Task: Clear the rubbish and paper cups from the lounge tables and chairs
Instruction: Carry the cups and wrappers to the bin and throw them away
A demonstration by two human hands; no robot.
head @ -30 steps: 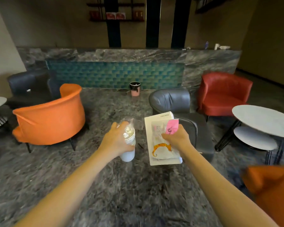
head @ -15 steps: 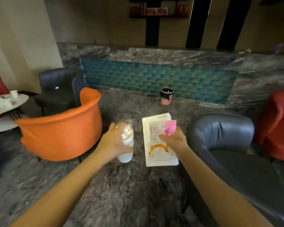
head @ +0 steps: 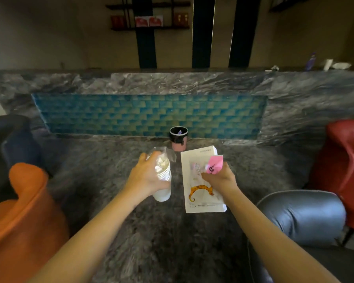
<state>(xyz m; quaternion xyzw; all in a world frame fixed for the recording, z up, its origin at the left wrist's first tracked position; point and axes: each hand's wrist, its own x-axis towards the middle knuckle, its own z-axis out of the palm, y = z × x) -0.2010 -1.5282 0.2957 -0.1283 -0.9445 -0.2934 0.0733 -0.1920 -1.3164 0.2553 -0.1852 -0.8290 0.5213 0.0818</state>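
Centrally, the left hand grips a stack of paper cups stuffed with crumpled rubbish, and the right hand pinches a pink wrapper against a white book. Loose scraps may spill if the cups tilt before reaching the bin above centre.

body: own arms and hands only, seen from the head camera | left arm: bare from near edge to wrist, slim | left hand: bare, back and knuckles showing | right arm: bare likewise, slim | right hand: bare, nails too blurred to tell
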